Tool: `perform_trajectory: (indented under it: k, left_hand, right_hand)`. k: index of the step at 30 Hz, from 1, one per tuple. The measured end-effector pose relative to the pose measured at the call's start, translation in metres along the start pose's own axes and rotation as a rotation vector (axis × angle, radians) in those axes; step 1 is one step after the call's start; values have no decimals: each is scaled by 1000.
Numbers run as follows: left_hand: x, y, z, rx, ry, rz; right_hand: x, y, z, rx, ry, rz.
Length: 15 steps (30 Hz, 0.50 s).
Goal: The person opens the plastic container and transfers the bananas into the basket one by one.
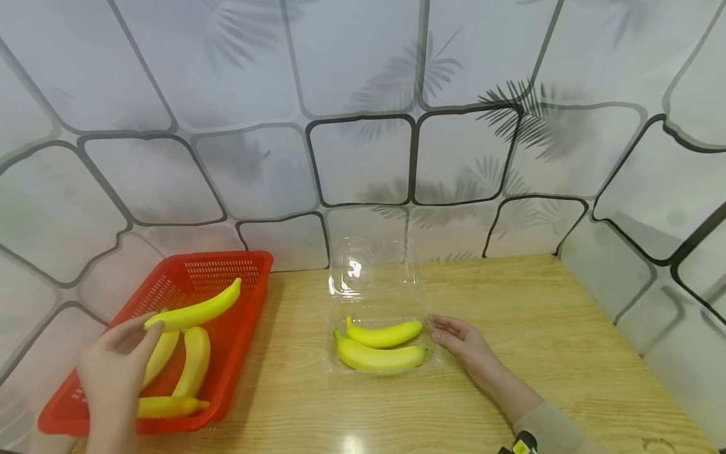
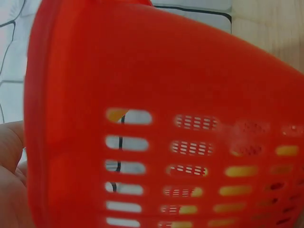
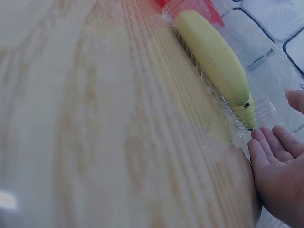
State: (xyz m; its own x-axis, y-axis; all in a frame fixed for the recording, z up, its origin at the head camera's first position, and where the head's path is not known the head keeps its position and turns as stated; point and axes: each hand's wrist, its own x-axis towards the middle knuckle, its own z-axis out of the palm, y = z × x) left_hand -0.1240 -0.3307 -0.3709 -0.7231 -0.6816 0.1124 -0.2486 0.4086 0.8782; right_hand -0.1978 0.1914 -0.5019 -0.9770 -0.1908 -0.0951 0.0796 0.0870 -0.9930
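Observation:
Over the red plastic basket (image 1: 242, 360), my left hand (image 1: 110, 360) pinches a yellow banana (image 1: 197, 313) by its near end, thumb and fingers around it; the far end points up to the right. Only part of that hand (image 2: 10, 190) shows in the left wrist view, behind the basket's slotted wall (image 2: 142, 61). A clear plastic clamshell box (image 1: 386, 309) stands on the table with its lid (image 1: 374, 268) raised. Two bananas, a back one (image 1: 384, 334) and a front one (image 1: 380, 359), lie in it. My right hand (image 1: 464, 343) is at the box's right edge, fingers extended and thumb apart.
Several more bananas lie in the basket, among them one in the middle (image 1: 195, 362) and one at the front (image 1: 170, 407). The wooden table (image 1: 510, 302) meets a patterned backdrop (image 1: 363, 164) at the back and right.

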Motion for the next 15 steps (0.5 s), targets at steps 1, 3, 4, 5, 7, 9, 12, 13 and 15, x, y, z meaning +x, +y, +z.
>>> perform_trajectory:
  k: [1,3,4,5,7,9,12,13,15]
  left_hand:
    - [1,-2,0,12,-2,-9]
    - [3,-5,-1,38,-5,-22]
    - [4,-6,-1,51,-6,-27]
    - [5,-7,-1,63,-6,-33]
    - [6,-9,-1,83,-5,-34]
    - [7,-11,-1,106,-5,-28]
    - [10,-12,-2,133,-14,-18]
    - [11,-13,-3,141,-16,-14]
    - [13,-14,-3,168,-29,-24]
  right_hand:
    - [0,0,0,0,-1,1]
    - [0,0,-1,0,-3,6]
    - [0,0,-1,-2,-3,7]
    - [0,-1,-1,-2,-1,10]
    - [-1,-1,-1,-5,-7,12]
    - [-1,0,-2,-9,-12,11]
    - [-1,-1,-1,-10,-15,9]
    - [-1,-1,-1,-10,-15,10]
    - [-1,-2,-1,-9,-13,11]
